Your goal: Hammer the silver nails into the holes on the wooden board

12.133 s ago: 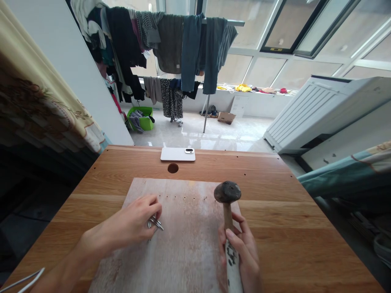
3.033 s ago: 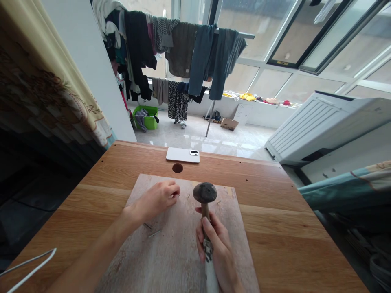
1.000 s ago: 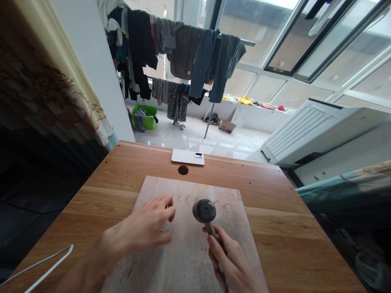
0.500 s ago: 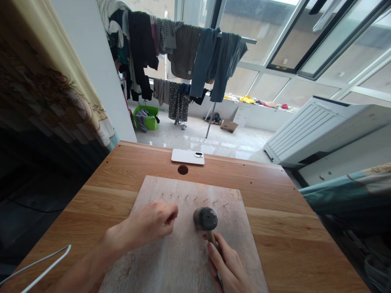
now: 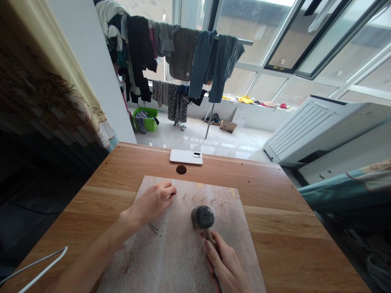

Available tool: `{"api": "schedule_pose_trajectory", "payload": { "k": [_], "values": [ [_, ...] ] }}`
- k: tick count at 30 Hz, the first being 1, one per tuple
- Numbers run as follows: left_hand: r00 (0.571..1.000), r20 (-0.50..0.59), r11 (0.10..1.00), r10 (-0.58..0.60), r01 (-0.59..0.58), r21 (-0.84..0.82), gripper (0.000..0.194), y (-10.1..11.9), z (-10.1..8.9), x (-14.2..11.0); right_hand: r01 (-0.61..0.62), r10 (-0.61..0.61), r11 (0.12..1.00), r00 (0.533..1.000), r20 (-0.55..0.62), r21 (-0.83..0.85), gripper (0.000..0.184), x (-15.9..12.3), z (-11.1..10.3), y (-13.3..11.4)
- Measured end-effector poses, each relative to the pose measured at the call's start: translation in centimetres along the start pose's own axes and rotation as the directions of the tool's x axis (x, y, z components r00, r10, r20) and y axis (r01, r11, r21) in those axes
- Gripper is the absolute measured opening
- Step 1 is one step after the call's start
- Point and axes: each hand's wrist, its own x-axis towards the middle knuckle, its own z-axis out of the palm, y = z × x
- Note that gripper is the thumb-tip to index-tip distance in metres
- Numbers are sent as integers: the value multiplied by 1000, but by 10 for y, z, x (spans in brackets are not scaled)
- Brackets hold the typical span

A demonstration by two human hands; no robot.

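Daylight comes in through a wide bank of windows (image 5: 250,28) in white frames, with one dark-framed sash (image 5: 297,38) at the upper right. In front of them stands a clothes-drying rack (image 5: 248,42), loaded with blue trousers (image 5: 200,61) and a black-and-white patterned garment (image 5: 176,103). Below, the glossy pale floor (image 5: 166,138) gleams around a green plastic basin (image 5: 152,125) and a small cardboard box (image 5: 228,126). Over to my right is a white ribbed unit (image 5: 305,126), possibly a washing machine. A cream floral curtain (image 5: 36,36) hangs beside the pale wall (image 5: 88,61) on the left, a teal curtain (image 5: 336,193) opposite, and a wood-grained table (image 5: 290,240) fills the foreground.
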Motion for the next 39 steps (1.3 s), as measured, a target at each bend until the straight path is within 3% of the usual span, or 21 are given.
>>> {"api": "schedule_pose_trajectory", "payload": {
  "k": [11, 24, 28, 39],
  "values": [
    [1000, 26, 1000, 1, -1, -14, 17, 4, 3, 3, -29, 33, 995, 999, 36, -90, 66, 1, -2, 3],
    [992, -119, 944, -50, 8, -329, 6, -3, 14, 2, -26, 28, 995, 999, 19, -95, 66, 3, -2, 11],
    [978, -198, 935, -59, -15, -356, 6, -9, 22, -1, -21, 23, 997, 999, 35, -74, 64, 2, 1, 4],
    [968, -250, 939, -11, -75, -334, 9, -9, 26, -3, -50, 50, 999, 997, 52, -18, 64, 2, -1, -2]
  ]
}}
